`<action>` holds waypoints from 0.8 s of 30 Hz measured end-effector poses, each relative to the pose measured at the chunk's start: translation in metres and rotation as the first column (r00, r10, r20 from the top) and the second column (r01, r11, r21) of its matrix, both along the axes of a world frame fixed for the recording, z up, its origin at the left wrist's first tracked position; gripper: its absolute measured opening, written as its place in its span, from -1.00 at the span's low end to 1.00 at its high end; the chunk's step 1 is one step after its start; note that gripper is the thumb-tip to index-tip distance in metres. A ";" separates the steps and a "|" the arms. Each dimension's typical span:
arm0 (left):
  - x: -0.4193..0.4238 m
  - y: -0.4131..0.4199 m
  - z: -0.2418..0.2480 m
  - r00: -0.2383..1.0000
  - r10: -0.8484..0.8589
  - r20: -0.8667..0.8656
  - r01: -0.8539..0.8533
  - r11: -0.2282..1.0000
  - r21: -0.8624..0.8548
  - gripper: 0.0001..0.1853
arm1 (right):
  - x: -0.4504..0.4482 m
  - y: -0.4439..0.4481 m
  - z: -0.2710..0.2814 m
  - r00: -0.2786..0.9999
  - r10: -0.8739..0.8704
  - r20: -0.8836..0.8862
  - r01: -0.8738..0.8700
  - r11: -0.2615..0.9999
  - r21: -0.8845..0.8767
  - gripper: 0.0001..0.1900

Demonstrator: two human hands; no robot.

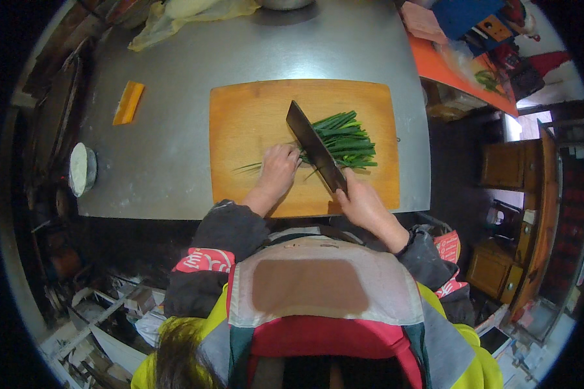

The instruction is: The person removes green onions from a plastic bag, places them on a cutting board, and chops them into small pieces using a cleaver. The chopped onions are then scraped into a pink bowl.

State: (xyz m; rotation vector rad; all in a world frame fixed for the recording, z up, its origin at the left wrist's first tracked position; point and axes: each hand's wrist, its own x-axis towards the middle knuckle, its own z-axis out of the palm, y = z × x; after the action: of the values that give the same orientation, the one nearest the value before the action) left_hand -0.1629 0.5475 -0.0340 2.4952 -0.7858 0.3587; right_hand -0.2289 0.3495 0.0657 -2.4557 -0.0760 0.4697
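My right hand [362, 200] grips the handle of a broad-bladed cleaver [314, 143]. The dark blade slants up and to the left across a bunch of long green leaves, likely garlic chives or scallions [348, 138]. Most of the greens lie to the right of the blade, in a loose pile. My left hand [280, 165] is just left of the blade with its fingers curled onto the left end of the greens. A few thin leaf tips stick out to its left. Beneath everything is a wooden cutting board [246, 112]. The blade's lower edge is hidden among the leaves.
The board rests on a metal table [170, 146]. At the left stand a bowl of white powder [82, 169] and a yellow-orange block or scraper [129, 103]. A translucent yellowish bag [190, 14] lies at the back. An orange-topped table [433, 63] adjoins at the right.
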 end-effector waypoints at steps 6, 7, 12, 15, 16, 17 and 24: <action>0.004 -0.004 -0.001 1.000 -0.025 -0.010 0.025 0.999 -0.035 -0.91 | 0.002 0.004 -0.002 1.000 -0.022 -0.017 0.021 0.999 -0.034 -0.62; 0.003 -0.005 -0.002 1.000 -0.025 0.000 0.025 0.999 -0.038 -0.92 | 0.002 0.004 -0.003 0.999 -0.025 -0.028 0.025 0.999 -0.031 -0.63; -0.010 -0.003 0.001 0.989 -0.114 0.091 0.113 0.993 0.026 -0.88 | 0.001 0.003 -0.003 0.998 -0.051 -0.046 0.050 0.998 -0.024 -0.67; -0.020 0.001 -0.005 0.989 -0.124 0.078 0.124 0.992 -0.005 -0.86 | 0.000 0.000 -0.003 0.997 -0.062 -0.044 0.061 0.998 -0.018 -0.67; -0.022 0.002 -0.006 0.991 -0.111 0.076 0.113 0.993 -0.020 -0.86 | 0.001 0.000 0.000 0.998 -0.056 -0.040 0.056 0.998 -0.018 -0.67; -0.024 0.003 -0.006 0.997 -0.046 0.062 0.049 0.998 -0.047 -0.86 | 0.001 -0.002 0.002 0.998 -0.051 -0.036 0.050 0.999 -0.018 -0.67; -0.005 0.034 0.018 0.863 0.316 -0.395 -0.443 0.849 -0.289 -0.87 | -0.007 -0.016 0.007 0.995 -0.074 0.072 0.063 0.987 0.145 -0.66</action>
State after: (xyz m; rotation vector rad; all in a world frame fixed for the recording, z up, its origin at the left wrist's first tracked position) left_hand -0.1675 0.5813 -0.0163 2.2456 -0.0565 0.1851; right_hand -0.2358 0.3331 0.0727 -2.3273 -0.0549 0.3271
